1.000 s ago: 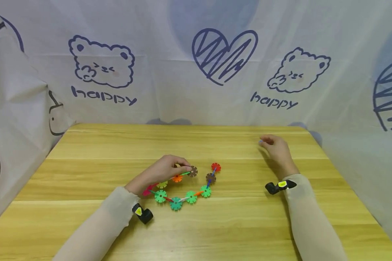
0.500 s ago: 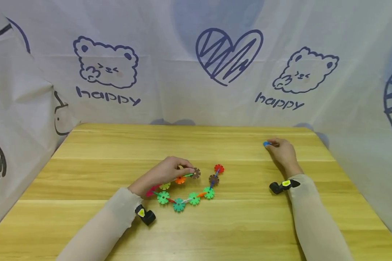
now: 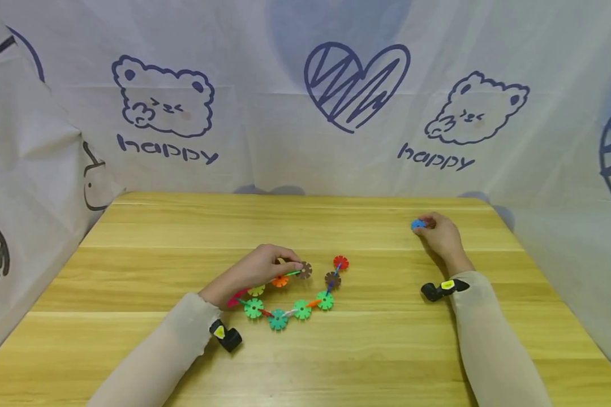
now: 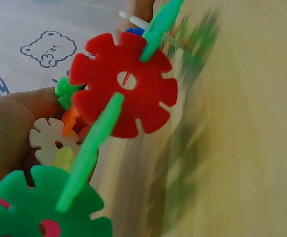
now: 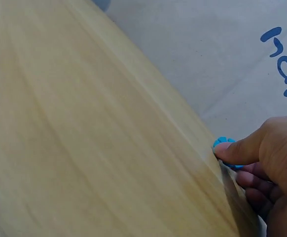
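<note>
A chain of colourful notched interlocking discs (image 3: 302, 309) curves across the middle of the table in the head view. My left hand (image 3: 258, 267) pinches this chain at its upper end, beside a brown disc (image 3: 306, 271); the palm hides part of it. The chain's other end is a red disc (image 3: 341, 263). Up close in the left wrist view, a red disc (image 4: 96, 69) and a green disc (image 4: 15, 197) hide much of the hand. Farther back on the right, my right hand (image 3: 442, 237) holds a single blue disc (image 3: 417, 224) between thumb and fingers.
The wooden table (image 3: 366, 362) ends at a far edge against a white cloth (image 3: 285, 135) printed with bears and hearts. Cloth hangs at both sides too. A small black camera (image 3: 226, 336) sits on the left wrist, another camera (image 3: 440, 289) on the right.
The blue disc in my right hand has turned into fuller view; it was mostly hidden a second ago. My left hand keeps its grip on the chain. The head view has shifted slightly.
</note>
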`<action>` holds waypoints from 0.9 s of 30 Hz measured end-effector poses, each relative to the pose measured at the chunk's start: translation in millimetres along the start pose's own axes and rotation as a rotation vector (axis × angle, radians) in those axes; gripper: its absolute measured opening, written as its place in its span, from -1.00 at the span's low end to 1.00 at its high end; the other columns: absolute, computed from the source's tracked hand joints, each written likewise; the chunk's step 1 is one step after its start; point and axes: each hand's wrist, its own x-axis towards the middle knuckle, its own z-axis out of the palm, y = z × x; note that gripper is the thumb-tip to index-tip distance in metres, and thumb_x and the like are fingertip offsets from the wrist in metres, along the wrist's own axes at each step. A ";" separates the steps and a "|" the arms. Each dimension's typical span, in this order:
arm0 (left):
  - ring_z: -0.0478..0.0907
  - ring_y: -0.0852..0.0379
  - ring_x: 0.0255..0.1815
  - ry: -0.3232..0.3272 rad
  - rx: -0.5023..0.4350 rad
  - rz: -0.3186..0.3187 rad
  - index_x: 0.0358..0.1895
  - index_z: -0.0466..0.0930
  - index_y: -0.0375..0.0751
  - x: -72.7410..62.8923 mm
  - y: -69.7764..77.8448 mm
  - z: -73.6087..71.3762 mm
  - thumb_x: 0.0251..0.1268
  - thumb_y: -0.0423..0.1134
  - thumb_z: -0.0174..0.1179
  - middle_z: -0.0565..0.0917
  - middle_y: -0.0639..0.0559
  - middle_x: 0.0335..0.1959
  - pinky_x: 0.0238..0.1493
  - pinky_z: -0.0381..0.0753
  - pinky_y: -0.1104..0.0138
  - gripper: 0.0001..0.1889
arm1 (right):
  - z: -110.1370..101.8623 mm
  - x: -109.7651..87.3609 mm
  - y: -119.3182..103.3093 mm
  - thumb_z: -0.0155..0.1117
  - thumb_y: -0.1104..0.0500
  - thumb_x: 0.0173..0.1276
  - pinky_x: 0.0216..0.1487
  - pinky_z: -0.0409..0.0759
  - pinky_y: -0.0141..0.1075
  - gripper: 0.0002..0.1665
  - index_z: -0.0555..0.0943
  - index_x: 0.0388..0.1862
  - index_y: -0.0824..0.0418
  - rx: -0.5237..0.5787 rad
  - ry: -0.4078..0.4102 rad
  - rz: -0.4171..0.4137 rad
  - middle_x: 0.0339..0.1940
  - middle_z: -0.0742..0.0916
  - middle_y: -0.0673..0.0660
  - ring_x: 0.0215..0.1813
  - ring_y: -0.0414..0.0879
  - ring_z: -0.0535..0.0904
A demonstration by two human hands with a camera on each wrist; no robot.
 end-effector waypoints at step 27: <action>0.48 0.13 -0.33 -0.006 -0.059 0.000 -0.05 0.71 0.04 -1.7 3.2 -0.3 0.46 0.00 0.12 0.68 0.19 -0.16 -0.28 0.52 0.25 -0.77 | -3.7 -16.0 -43.3 0.18 0.25 0.47 -0.14 0.66 -0.33 -0.66 0.53 0.06 0.51 0.402 -0.109 -0.033 -0.13 0.70 0.29 -0.22 -0.10 0.67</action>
